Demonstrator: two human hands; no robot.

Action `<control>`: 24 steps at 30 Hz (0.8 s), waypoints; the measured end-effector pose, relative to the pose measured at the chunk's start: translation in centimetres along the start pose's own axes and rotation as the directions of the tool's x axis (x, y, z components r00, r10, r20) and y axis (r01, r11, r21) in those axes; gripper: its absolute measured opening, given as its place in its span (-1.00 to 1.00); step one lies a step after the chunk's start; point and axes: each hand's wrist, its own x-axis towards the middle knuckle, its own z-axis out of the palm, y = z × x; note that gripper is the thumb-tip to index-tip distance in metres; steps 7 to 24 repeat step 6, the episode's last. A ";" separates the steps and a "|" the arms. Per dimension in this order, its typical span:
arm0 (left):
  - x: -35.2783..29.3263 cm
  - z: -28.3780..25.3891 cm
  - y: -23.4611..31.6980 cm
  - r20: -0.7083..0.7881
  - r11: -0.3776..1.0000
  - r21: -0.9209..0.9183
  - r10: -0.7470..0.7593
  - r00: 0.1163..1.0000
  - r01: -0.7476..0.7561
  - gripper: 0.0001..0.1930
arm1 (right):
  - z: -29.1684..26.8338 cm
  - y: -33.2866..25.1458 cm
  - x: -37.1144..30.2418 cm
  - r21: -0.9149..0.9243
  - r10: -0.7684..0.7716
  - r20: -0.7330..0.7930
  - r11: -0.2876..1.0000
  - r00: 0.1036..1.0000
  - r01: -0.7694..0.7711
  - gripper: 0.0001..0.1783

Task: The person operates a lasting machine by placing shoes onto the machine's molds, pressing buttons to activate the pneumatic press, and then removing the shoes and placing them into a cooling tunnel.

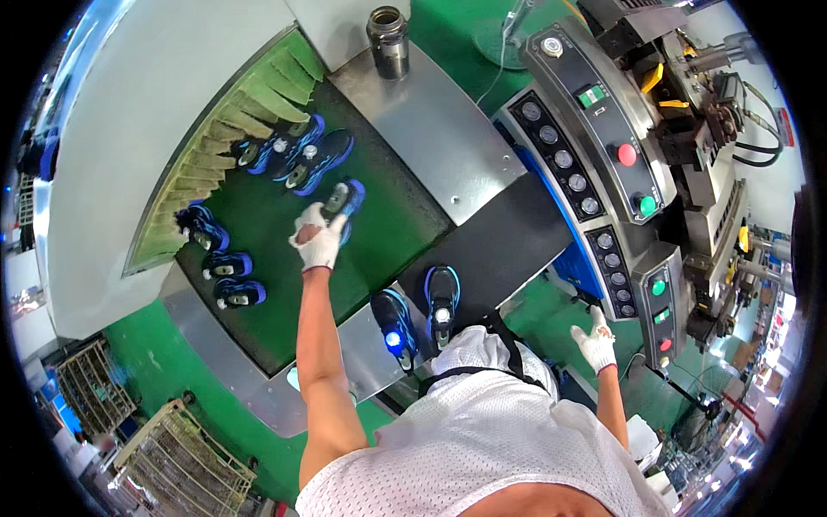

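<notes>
My left hand [316, 244], in a white glove with some skin showing, reaches over the green conveyor belt [284, 293]. Its fingers are bent against the near end of a dark shoe with a blue-purple sole [345, 200], and seem to grip it; the exact grasp is partly hidden. Off to the right, my right hand [596, 343], gloved too, hangs beside a machine's control panel with fingers apart and nothing in it. Two black and blue shoes, a left one [394, 327] and a right one [442, 302], lie close to my waist, each with a shiny round piece on it.
More shoes [320, 162] lie on the belt's far side, and several [231, 264] along its left. Green strip curtains [233, 129] hang from a white machine housing [172, 112]. A dark bottle [388, 43] stands on the metal ledge. Gauges and buttons line the control panel [594, 129].
</notes>
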 end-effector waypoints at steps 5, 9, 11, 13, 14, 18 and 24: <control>-6.7 -4.4 7.9 0.318 0.879 0.031 0.443 0.838 -0.476 -0.42 | -2.5 -13.2 -0.7 0.284 -0.404 0.088 0.886 0.911 0.366 0.01; -7.1 -5.2 8.3 0.310 0.877 0.047 0.442 0.842 -0.478 -0.42 | -3.8 -16.7 -1.2 0.223 -0.490 0.123 0.861 0.863 0.457 0.08; -7.1 -5.2 8.3 0.310 0.877 0.047 0.442 0.842 -0.478 -0.42 | -3.8 -16.7 -1.2 0.223 -0.490 0.123 0.861 0.863 0.457 0.08; -7.1 -5.2 8.3 0.310 0.877 0.047 0.442 0.842 -0.478 -0.42 | -3.8 -16.7 -1.2 0.223 -0.490 0.123 0.861 0.863 0.457 0.08; -7.1 -5.2 8.3 0.310 0.877 0.047 0.442 0.842 -0.478 -0.42 | -3.8 -16.7 -1.2 0.223 -0.490 0.123 0.861 0.863 0.457 0.08; -7.1 -5.2 8.3 0.310 0.877 0.047 0.442 0.842 -0.478 -0.42 | -3.8 -16.7 -1.2 0.223 -0.490 0.123 0.861 0.863 0.457 0.08; -7.1 -5.2 8.3 0.310 0.877 0.047 0.442 0.842 -0.478 -0.42 | -3.8 -16.7 -1.2 0.223 -0.490 0.123 0.861 0.863 0.457 0.08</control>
